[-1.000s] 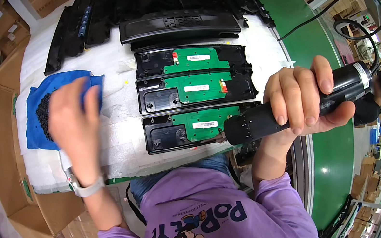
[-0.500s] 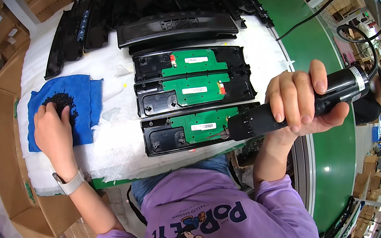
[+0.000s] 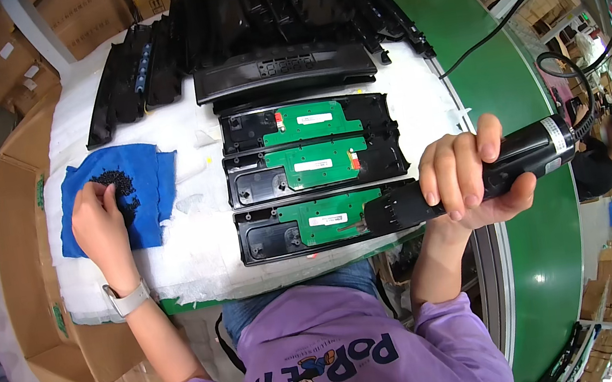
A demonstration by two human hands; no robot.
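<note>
My left hand (image 3: 100, 221) is over a blue cloth (image 3: 164, 180), its thumb and fingers pinched together at the edge of a heap of tiny black screws (image 3: 122, 187). Whatever is between those fingertips is too small to make out. My right hand (image 3: 456, 174) wraps round a black corded electric screwdriver (image 3: 524, 154), held almost level with its bit pointing left. The bit lies over the green circuit board (image 3: 307, 212) in the nearest black plastic housing (image 3: 268, 241); whether it touches cannot be told. Two similar housings with boards, a middle one (image 3: 252, 186) and a far one (image 3: 241, 131), lie behind it.
Black plastic panels (image 3: 282, 73) are stacked at the back of the white-covered table (image 3: 207, 267). Cardboard boxes (image 3: 33, 253) stand along the left. A black cable (image 3: 512, 17) hangs at right above a green surface (image 3: 535, 237). Another person (image 3: 599, 161) is at the far right.
My left fingers have drawn together and slid to the near-left edge of the screw heap. My right hand still holds the screwdriver over the nearest board. The whole view has shifted slightly.
</note>
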